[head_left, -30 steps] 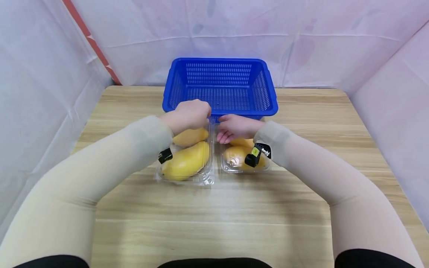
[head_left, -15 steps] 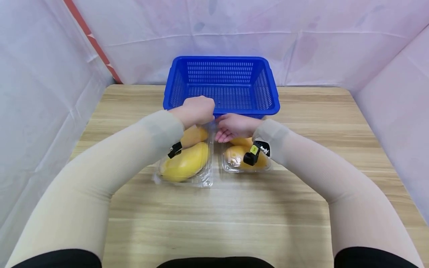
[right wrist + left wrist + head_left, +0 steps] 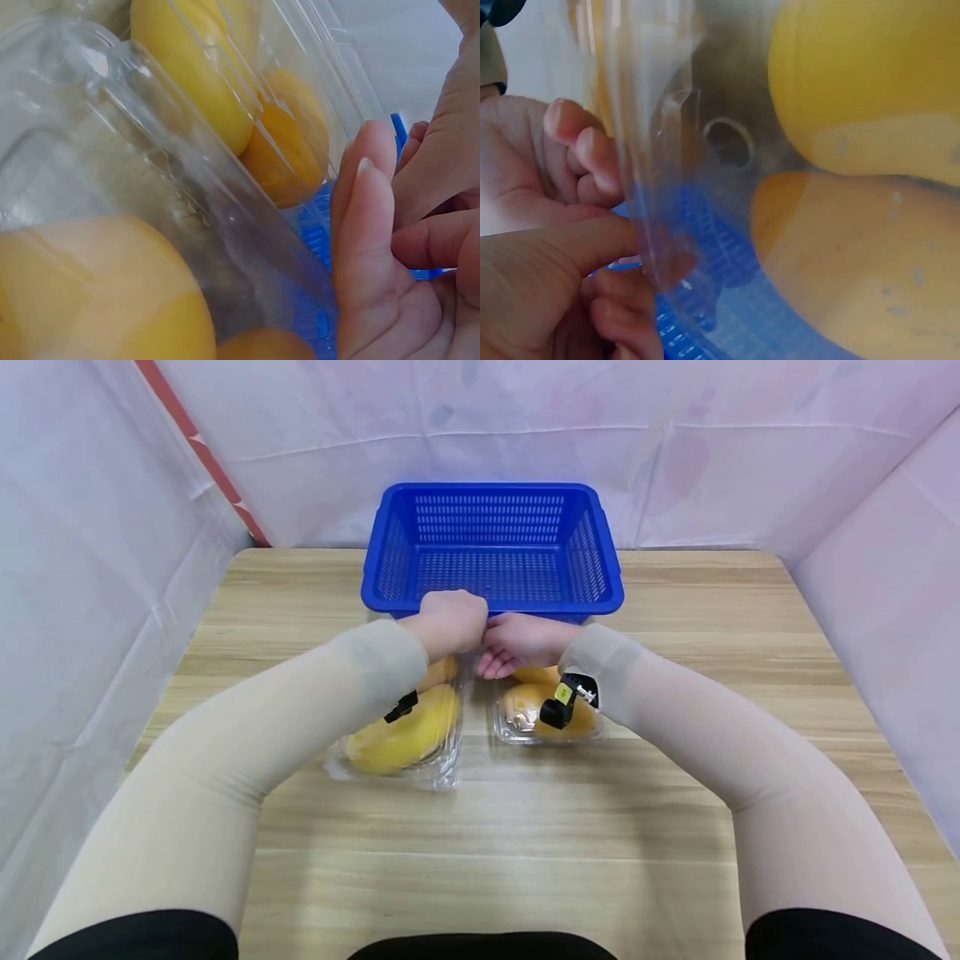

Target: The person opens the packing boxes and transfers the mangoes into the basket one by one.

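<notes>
A clear plastic clamshell box (image 3: 444,774) holds a large yellow mango (image 3: 408,737) and an orange-yellow mango (image 3: 855,255). My left hand (image 3: 454,618) pinches the far edge of this box, thumb and finger on its rim in the left wrist view. My right hand (image 3: 527,642) is beside it, fingers loosely extended, thumb reaching toward the left hand; nothing shows in its grip. Those fingers (image 3: 367,225) stand close to the edge of a second, smaller clear box (image 3: 517,737) with mangoes (image 3: 525,703) inside, partly hidden under the right wrist.
Right behind the hands stands a blue plastic basket (image 3: 487,607) with slotted walls, at the back of the wooden table (image 3: 480,860). White cloth walls (image 3: 525,410) rise behind and at both sides.
My left hand has moved right and slightly nearer, up against the right hand. The larger mango box has shifted a little left and toward me. My right hand has barely moved.
</notes>
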Demonstrator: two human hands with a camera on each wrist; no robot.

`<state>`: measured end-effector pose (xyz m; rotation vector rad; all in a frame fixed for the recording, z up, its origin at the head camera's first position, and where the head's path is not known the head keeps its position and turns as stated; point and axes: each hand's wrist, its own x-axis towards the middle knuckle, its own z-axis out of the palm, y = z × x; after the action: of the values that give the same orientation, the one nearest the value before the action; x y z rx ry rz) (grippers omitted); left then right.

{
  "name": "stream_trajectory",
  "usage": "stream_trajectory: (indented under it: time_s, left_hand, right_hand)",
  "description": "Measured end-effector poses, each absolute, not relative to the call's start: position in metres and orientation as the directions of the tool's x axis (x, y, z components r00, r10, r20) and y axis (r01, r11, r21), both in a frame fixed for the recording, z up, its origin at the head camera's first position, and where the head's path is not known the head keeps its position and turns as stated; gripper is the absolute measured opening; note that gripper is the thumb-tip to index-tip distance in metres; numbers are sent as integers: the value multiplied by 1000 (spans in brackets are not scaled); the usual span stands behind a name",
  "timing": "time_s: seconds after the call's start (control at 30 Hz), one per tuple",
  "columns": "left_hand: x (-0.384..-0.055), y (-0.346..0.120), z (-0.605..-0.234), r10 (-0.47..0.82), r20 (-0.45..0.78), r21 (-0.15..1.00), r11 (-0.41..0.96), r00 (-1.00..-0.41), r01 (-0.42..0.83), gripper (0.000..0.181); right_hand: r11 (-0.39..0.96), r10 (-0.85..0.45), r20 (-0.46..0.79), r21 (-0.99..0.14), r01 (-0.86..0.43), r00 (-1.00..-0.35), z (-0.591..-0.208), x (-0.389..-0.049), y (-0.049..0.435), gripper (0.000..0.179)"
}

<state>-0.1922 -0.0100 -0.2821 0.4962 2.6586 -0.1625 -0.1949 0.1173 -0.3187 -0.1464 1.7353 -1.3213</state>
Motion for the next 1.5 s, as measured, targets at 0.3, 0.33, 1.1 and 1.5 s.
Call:
stream_trajectory:
  time_s: [0.3,0.33,1.1,1.5]
  left_hand:
    - [-189,-9,-290,283,-392,-39,946,-875,323,16]
    - [-189,-9,-291,282,-389,-36,946,-877,321,15]
    - [-183,-21,-272,272,-389,-1,955,-880,296,11]
    - [-182,-20,-268,277,-398,51,958,-875,281,4]
  right_hand:
    - [470,-561,-601,-797,379,-569,-317,-194,112,33]
    - [470,-561,-601,-797,379,-569,-317,-194,112,32]
    - [446,-559,-523,-844,298,-643,-318,-191,106,25]
    - [460,-520,-437,-867,190,-734,-324,-189,98,18]
